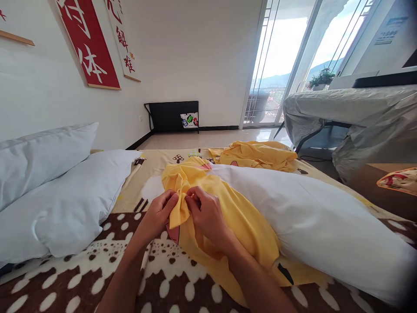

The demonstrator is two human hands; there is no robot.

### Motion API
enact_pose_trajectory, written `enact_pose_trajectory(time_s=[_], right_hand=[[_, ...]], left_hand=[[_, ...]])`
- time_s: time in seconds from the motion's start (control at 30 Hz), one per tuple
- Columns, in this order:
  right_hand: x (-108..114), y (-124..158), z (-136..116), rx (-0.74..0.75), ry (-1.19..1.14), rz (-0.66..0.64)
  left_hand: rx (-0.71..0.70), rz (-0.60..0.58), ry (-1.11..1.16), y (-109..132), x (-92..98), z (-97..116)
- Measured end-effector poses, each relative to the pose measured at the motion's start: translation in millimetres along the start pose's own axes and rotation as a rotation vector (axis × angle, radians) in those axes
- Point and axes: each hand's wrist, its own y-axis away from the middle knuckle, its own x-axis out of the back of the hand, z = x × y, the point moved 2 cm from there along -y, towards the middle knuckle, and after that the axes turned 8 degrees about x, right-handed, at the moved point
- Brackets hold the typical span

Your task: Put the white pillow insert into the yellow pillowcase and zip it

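A yellow pillowcase [241, 213] covers one end of a long white pillow [312, 217] that lies across the bed. My left hand [161, 211] pinches a fold of the yellow cloth between thumb and fingers. Close beside it, my right hand [208, 213] grips the same cloth, its fingers curled in. Between the two hands the fabric is bunched, and a pink printed patch shows just under it. Exactly what edge or closure the fingertips hold is hidden by the folds.
Two white pillows [71, 195] lie at the left against the wall. Another crumpled yellow cloth [257, 154] rests at the bed's far edge. The patterned blanket [169, 291] spreads underneath. At right stand a plastic-covered table [352, 102] and a cardboard box [374, 187]; a black folded panel [169, 115] leans on the far wall.
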Motion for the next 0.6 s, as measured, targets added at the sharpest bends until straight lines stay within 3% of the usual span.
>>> enact_pose_trajectory(time_s=[0.13, 0.27, 0.43, 0.6], right_hand=[[-4.4, 2.3, -2.0, 0.152, 0.095, -0.039], [-10.7, 3.6, -4.0, 0.247, 0.149, -0.108], [-7.4, 3.6, -1.2, 0.155, 0.136, -0.148], [4.6, 3.2, 5.2, -0.015, 0.26, -0.196]], left_hand=[[0.007, 0.007, -0.018, -1.3, -0.5, -1.6], [0.103, -0.037, 0.167, -2.9, 0.5, -5.9], [0.187, -0.046, 0.425, -8.5, 5.8, -12.9], [0.18, 0.013, 0.563, -12.4, 9.1, -15.4]])
